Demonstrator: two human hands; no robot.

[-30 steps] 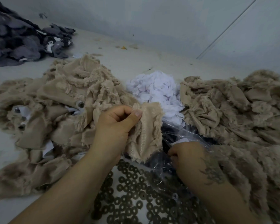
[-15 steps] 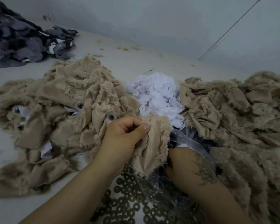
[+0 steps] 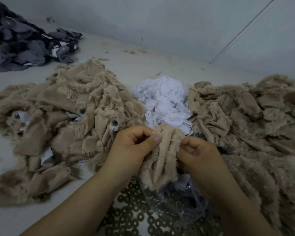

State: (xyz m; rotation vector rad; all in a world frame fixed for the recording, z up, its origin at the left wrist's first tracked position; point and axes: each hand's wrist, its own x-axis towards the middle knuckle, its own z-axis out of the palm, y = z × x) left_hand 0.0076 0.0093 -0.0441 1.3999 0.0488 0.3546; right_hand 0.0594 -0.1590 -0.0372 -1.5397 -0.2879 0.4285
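A beige plush fabric piece hangs between both hands at the centre. My left hand pinches its upper left edge with thumb and curled fingers. My right hand grips its right edge, fingers curled into the fur. Under the hands lies a clear plastic bag with dark small parts inside. Whether my right hand also holds a small part is hidden.
A heap of beige plush pieces with plastic eyes lies at the left, another beige heap at the right. White fabric cut-outs are piled behind the hands. Brown washers are spread in front. Dark grey fabric lies far left.
My right hand has come up out of the plastic bag and taken hold of the right edge of the beige piece. My left hand shifted slightly right with the piece.
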